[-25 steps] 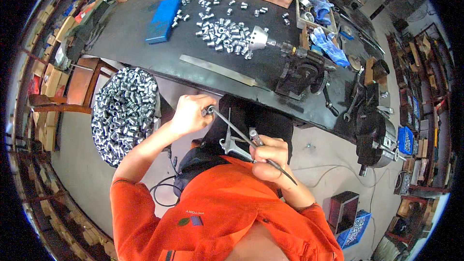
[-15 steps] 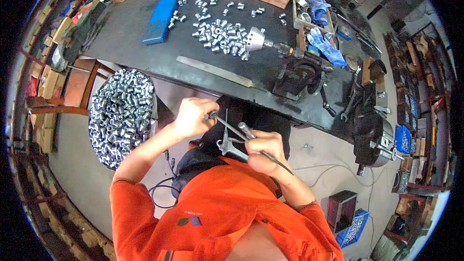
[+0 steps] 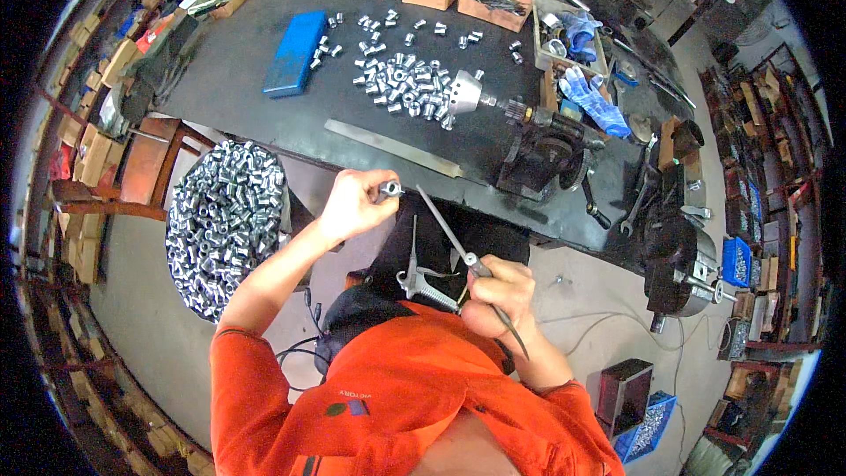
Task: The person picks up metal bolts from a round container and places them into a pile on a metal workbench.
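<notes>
My left hand (image 3: pixel 354 204) is closed round a small shiny metal sleeve (image 3: pixel 389 189), its bored end turned toward the right. Across from it, my right hand (image 3: pixel 500 294) grips a slim grey file (image 3: pixel 443 224), whose narrow tang sticks out below the fist. The file's tip is near the sleeve but apart from it. A second small metal cylinder (image 3: pixel 477 264) with a hole in its end shows at the right fingers, beside the file. Between my arms, an air blow gun (image 3: pixel 427 286) lies on my lap.
A heaped container of metal sleeves (image 3: pixel 225 229) stands at left by a wooden chair (image 3: pixel 150 163). On the black bench (image 3: pixel 229 79) are loose sleeves (image 3: pixel 405 84), a blue box (image 3: pixel 294 53), a flat metal bar (image 3: pixel 392 148), a clamped spindle device (image 3: pixel 538 145) and blue gloves (image 3: pixel 595 101).
The file has come away from the sleeve in my left hand. My right hand has moved down and slightly right, while the left sleeve has tilted to show its bored end.
</notes>
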The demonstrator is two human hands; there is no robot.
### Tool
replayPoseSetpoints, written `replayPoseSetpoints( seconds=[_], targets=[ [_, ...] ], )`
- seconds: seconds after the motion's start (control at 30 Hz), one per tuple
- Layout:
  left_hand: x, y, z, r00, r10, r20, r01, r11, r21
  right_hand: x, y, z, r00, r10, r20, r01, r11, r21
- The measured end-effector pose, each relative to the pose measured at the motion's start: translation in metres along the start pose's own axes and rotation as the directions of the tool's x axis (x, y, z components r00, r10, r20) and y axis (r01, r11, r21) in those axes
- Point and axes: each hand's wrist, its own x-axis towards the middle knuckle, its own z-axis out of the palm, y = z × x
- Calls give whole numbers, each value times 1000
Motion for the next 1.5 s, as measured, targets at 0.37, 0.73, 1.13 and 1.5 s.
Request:
replayPoseSetpoints(
  seconds=[0.37,0.73,1.13,1.5],
  targets=[
    [123,-31,-3,959,-273,73,274,962,3,-34,6,5,979,200,29,-200,979,25],
    [174,-64,-12,974,-207,-89,149,888,-435,-41,4,4,950,313,-7,-313,950,-8],
    [-24,-170,-181,858,-415,-302,465,878,112,-25,5,20,955,271,120,-289,939,186],
    [-27,-201,-132,865,-383,-324,492,518,700,-31,4,20,946,294,139,-314,936,160]
  ],
)
